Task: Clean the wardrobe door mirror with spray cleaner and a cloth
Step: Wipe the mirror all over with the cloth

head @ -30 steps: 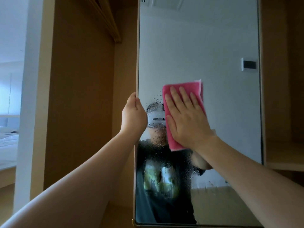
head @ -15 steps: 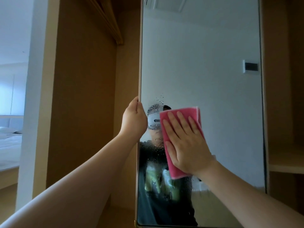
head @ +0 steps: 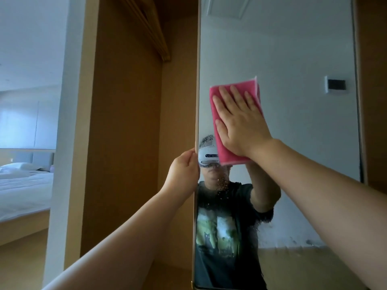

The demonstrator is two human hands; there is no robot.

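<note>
The wardrobe door mirror [head: 293, 49] fills the right half of the view. My right hand [head: 240, 120] lies flat, fingers straight, pressing a folded pink cloth [head: 224, 155] against the glass at about head height. My left hand [head: 184, 172] grips the mirror door's left edge, fingers curled round it. Fine spray droplets [head: 222, 185] speckle the glass below the cloth. No spray bottle is in view.
The open wardrobe interior [head: 125, 143] with a hanging rail [head: 155, 38] lies left of the door. A bed [head: 23, 185] shows through the gap at far left. Wooden shelving [head: 374, 101] stands right of the mirror. A person with a headset is reflected in the glass.
My right hand slid the pink cloth down the mirror, then back up above the droplet patch. My left hand kept its grip on the door edge.
</note>
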